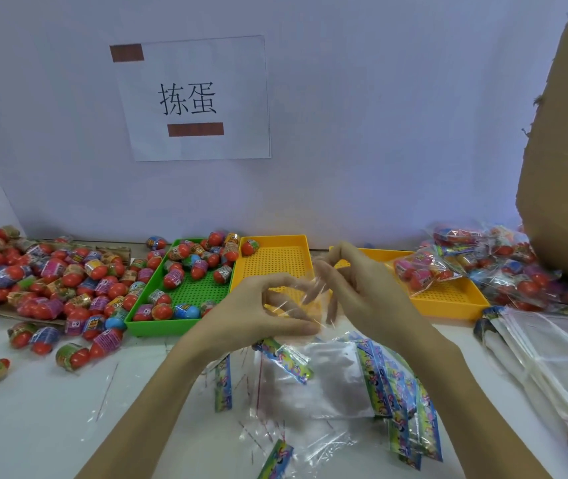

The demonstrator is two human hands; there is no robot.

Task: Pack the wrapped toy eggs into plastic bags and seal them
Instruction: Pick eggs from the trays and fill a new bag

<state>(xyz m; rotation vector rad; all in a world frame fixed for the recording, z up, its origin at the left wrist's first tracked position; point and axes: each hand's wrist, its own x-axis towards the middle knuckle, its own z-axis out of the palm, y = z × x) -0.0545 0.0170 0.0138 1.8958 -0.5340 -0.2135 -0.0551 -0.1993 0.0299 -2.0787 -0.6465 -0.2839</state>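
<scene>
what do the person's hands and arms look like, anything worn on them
Both forearms are bare right down to the bottom edge of the picture, so no sleeves show. The left hand and right hand wear no gloves, and no watch, bracelet or ring is visible. Fingernails look short and unpainted, though motion blur softens the fingertips.

1 wide-angle camera sat on my head, faced forward and down, close above my left hand [258, 309] and right hand [362, 292], white table [34, 409] below, wall sign [194, 98] ahead

Bare forearms, no sleeves or gloves
</scene>
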